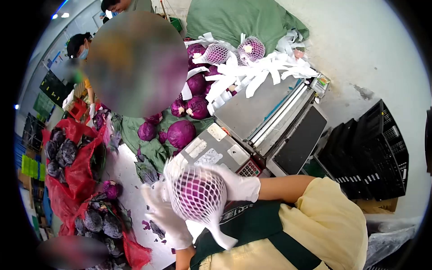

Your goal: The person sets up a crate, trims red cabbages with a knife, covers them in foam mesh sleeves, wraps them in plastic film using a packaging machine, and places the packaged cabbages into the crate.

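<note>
Head — round cabbage [196,188], white mesh [219,231]

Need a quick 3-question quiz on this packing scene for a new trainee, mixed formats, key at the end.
1. What covers the purple cabbage between the left hand and the right hand?
2. True or false: in the picture, the red mesh lies left of the black crates.
3. Fill in the colour: the large cover behind the loose white strips is ____.

Key: 1. white netting; 2. true; 3. green.
</note>
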A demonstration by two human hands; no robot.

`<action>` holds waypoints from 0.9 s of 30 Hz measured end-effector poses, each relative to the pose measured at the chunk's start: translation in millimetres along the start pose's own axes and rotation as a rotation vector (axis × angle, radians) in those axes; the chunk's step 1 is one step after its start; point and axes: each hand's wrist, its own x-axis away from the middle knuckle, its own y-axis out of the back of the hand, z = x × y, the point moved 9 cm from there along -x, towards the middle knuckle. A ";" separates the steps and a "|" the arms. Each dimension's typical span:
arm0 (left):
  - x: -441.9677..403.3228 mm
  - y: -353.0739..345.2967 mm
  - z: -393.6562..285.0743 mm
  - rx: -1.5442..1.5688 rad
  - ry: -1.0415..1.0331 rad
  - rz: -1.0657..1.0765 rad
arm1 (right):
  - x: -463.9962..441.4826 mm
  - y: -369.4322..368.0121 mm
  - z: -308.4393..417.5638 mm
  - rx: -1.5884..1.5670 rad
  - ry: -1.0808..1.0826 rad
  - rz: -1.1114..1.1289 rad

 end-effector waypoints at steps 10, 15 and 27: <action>-189.3 -25.2 143.7 0.336 0.599 0.044 | 131.1 73.9 224.2 1.092 0.601 -0.156; -298.7 -81.3 163.7 -0.230 0.270 0.481 | 272.3 241.9 355.8 1.003 0.818 -0.830; -344.0 -64.1 265.5 -0.722 0.651 0.077 | 321.9 502.5 507.7 1.877 0.322 -1.356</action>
